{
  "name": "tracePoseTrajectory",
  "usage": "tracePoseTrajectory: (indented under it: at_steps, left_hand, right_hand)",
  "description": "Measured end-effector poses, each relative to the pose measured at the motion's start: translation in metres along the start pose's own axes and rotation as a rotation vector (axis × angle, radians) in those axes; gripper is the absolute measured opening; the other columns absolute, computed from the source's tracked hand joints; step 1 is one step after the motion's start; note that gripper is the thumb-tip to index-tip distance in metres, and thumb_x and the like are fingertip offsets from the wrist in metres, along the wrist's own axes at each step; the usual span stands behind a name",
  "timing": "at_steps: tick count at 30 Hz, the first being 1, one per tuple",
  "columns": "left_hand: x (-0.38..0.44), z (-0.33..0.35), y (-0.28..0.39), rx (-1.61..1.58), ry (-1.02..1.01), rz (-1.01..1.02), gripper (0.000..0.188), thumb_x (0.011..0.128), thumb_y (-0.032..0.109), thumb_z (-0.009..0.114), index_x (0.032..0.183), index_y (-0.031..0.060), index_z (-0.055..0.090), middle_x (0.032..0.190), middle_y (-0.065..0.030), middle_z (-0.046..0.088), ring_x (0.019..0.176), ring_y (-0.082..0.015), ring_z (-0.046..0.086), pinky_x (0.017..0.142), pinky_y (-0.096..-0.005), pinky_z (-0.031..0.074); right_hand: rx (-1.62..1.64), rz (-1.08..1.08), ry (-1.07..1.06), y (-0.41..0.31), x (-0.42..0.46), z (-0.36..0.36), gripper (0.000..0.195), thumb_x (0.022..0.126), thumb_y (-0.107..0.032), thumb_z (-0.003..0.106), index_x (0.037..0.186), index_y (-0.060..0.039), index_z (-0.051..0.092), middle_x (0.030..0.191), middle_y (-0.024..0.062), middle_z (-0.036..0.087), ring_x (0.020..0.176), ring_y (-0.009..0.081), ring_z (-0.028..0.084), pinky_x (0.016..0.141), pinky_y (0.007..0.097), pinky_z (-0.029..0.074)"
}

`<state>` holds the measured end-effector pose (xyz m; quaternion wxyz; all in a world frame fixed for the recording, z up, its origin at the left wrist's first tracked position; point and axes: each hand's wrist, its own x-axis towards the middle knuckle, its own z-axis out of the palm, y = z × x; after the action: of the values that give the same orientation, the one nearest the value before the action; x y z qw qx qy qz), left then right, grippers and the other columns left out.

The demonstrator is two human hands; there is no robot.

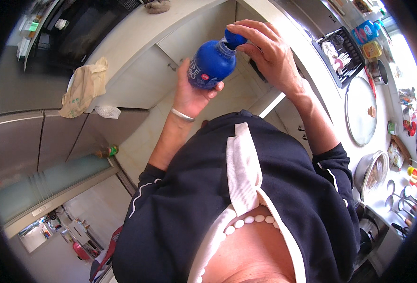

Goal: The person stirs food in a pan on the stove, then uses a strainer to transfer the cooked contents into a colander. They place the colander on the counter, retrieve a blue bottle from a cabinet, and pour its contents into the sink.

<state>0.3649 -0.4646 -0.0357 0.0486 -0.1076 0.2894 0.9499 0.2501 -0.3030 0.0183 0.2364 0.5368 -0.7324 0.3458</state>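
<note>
A blue bottle with printed writing is held tilted in front of me, its neck towards the upper right. My left hand is wrapped around the bottle's lower part, and a silver bangle circles that wrist. Between the thumb and fingers of my right hand is a round blue cap. The cap sits tipped at the bottle's mouth, with a pale torn-looking rim around the neck below it. Whether the cap still touches the neck I cannot tell.
On the right counter lie a black dish rack, a glass lid, a metal pot and several ladles. A crumpled brown bag hangs over the left counter edge. Cabinets stand before me; a sliding door is at lower left.
</note>
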Motion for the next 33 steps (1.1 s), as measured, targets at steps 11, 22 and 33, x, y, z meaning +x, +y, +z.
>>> tracePoseTrajectory:
  at_steps: [11,22,33]
  left_hand:
    - [-0.002,-0.012,-0.004,0.018,-0.113,-0.047,0.065,0.076,0.059,0.039,0.108,0.0018,0.043,0.090,-0.0162,0.052,0.056,-0.0201,0.051,0.036,-0.0202,0.036]
    - [-0.010,-0.038,0.003,-0.064,-0.179,-0.024,0.054,0.077,0.055,0.040,0.108,0.0102,0.045,0.095,-0.0086,0.054,0.068,-0.0210,0.055,0.047,-0.0315,0.045]
    - [-0.020,-0.056,0.010,0.017,-0.162,-0.003,0.067,0.072,0.062,0.043,0.111,0.0074,0.041,0.095,-0.0147,0.052,0.065,-0.0222,0.056,0.040,-0.0252,0.044]
  right_hand:
    - [0.377,-0.053,-0.200,0.004,0.010,0.002,0.030,0.081,-0.018,0.056,0.109,-0.0121,0.058,0.098,0.0107,0.059,0.089,0.0237,0.055,0.079,0.0325,0.046]
    - [0.513,-0.071,-0.237,-0.018,0.013,0.014,0.028,0.082,-0.022,0.055,0.108,-0.0128,0.060,0.094,0.0101,0.058,0.088,0.0234,0.056,0.081,0.0320,0.047]
    - [0.511,-0.099,-0.234,-0.031,0.014,0.020,0.027,0.081,-0.020,0.056,0.107,-0.0140,0.060,0.099,0.0095,0.059,0.093,0.0231,0.053,0.084,0.0324,0.045]
